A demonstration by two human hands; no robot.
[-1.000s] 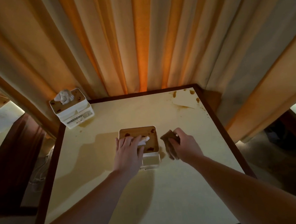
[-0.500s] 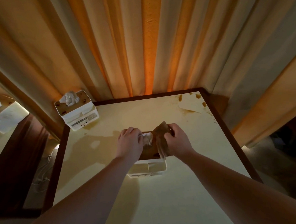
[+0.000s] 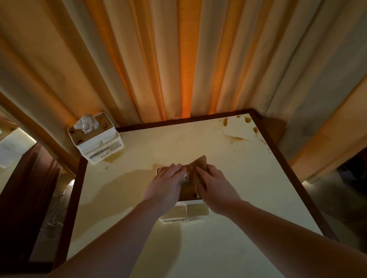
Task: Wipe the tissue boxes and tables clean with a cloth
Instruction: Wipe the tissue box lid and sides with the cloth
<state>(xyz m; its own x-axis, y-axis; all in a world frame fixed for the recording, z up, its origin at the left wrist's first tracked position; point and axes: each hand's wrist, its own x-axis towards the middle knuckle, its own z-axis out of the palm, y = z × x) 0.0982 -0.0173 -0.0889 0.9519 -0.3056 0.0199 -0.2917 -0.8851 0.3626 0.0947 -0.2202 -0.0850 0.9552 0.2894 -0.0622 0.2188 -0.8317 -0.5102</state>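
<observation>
A white tissue box [image 3: 186,212] with a brown stained lid stands in the middle of the cream table [image 3: 237,232]. My left hand [image 3: 166,186] lies flat on the left half of the lid, fingers straight, beside the white tissue that sticks up. My right hand [image 3: 215,189] presses a brown cloth [image 3: 200,164] onto the right half of the lid; the cloth's far corner sticks out past my fingers. A second white tissue box [image 3: 96,141] with brown spots on its lid stands at the table's far left corner.
Brown stains and a paper scrap [image 3: 237,133] mark the far right corner of the table; a wide damp patch [image 3: 121,185] lies left of the box. Curtains [image 3: 173,53] hang close behind. A third tissue box [image 3: 3,142] sits on another surface at far left.
My right hand brought the cloth from beside the box up onto its lid and moved it across the lid. The left hand stayed on the lid. The view moved closer.
</observation>
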